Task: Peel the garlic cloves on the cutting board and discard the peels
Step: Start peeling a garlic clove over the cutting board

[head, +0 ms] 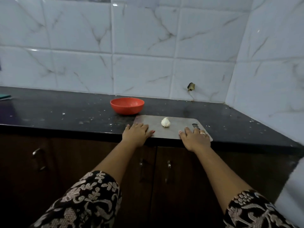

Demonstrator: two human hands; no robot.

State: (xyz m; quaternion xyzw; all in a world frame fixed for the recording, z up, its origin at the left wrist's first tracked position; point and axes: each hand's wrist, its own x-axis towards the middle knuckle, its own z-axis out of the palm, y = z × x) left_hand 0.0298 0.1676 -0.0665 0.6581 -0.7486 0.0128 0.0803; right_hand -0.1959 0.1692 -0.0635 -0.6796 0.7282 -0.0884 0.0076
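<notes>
From the head camera, the person is standing at a dark counter and laying both hands flat on the near edge of the cutting board. The left hand is resting over the board's near left corner with its fingers straight and gripping nothing. The right hand, wearing a ring, is lying spread near the near right corner, just short of the handle hole, and is likewise holding nothing.

The garlic is sitting alone around the middle of the board, between the two hands and nearer the far edge, apart from both. It is looking like a whole bulb: white, papery skin on, pointed top tilting up, no loose cloves or peels showing.

Peeling seems not yet begun; the hands appear to be steadying the board. Next, one hand probably needs to be reaching forward for the bulb, then breaking it into cloves.

A red bowl is waiting on the counter just beyond the board's far left corner, possibly for peels.
</notes>
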